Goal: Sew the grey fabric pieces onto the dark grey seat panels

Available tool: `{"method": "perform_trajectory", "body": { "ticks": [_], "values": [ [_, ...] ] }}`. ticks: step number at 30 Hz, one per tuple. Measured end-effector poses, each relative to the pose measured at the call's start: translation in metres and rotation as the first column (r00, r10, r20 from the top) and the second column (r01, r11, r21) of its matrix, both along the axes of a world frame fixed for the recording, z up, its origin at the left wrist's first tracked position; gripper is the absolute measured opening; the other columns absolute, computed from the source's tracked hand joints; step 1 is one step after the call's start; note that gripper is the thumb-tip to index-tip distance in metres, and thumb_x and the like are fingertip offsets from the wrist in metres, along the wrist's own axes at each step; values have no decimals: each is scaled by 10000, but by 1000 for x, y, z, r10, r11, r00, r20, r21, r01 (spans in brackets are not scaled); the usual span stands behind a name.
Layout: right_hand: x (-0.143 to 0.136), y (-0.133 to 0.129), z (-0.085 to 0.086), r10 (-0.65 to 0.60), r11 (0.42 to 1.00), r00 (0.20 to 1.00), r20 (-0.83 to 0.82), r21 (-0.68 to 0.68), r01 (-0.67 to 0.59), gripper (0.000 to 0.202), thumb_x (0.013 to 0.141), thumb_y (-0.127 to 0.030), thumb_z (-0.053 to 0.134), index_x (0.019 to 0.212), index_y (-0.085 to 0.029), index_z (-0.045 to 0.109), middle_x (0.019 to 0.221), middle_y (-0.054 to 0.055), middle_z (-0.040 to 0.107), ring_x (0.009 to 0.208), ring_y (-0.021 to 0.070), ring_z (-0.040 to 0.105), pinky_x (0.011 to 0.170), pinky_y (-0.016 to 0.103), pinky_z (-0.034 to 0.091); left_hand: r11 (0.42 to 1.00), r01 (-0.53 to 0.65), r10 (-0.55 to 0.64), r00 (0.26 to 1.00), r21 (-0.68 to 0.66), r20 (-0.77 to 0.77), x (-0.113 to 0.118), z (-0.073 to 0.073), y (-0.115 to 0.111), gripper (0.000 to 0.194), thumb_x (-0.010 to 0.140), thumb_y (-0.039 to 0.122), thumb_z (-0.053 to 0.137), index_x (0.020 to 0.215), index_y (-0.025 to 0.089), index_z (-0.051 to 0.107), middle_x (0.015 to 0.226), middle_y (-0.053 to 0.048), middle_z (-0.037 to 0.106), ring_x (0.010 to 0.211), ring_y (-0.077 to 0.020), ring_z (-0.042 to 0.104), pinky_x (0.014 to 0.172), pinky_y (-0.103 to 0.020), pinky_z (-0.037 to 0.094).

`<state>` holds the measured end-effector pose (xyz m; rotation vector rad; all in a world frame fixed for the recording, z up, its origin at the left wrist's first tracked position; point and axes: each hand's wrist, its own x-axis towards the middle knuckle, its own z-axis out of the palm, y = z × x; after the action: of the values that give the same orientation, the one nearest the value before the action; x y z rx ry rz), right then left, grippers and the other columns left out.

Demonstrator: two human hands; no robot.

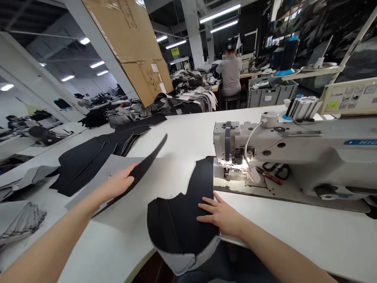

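gray plastic crate (272,95): right of the seated co-worker (231,72). cardboard carton (126,35): left of the co-worker. ceiling lamps (220,13): lit.

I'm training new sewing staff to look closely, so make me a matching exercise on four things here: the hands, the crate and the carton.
Column one:
1. Left hand
2. Crate
3. Right hand
4. Carton

Column two:
A. Brown
B. Fingers spread on a black piece beside the machine
C. Grey
D. Holding a raised dark piece

Right pairs: 1-D, 2-C, 3-B, 4-A.
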<state>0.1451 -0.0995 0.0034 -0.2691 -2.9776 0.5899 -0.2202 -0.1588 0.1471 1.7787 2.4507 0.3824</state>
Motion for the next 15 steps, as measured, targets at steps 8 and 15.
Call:
{"method": "perform_trajectory", "body": {
  "ticks": [8,15],
  "values": [
    [-4,-40,-23,-14,992,987,-160,123,34,288,917,-195,546,1156,-263,692,1220,92,663,1289,292,489,1162,649,179,695,583,-505,812,-420,291,141,-51,19,545,948,477,411,1452,275,456,1264,-43,656,1023,-235,670,858,-317,536],
    [10,-67,-28,-158,975,968,-197,122,184,297,903,-249,580,1194,-236,639,1317,98,594,1328,270,422,1190,561,224,792,607,-610,790,-56,-66,167,-144,60,446,979,366,370,1319,159,571,1188,-140,588,1079,-287,516,983,-467,441]
  ]
}}
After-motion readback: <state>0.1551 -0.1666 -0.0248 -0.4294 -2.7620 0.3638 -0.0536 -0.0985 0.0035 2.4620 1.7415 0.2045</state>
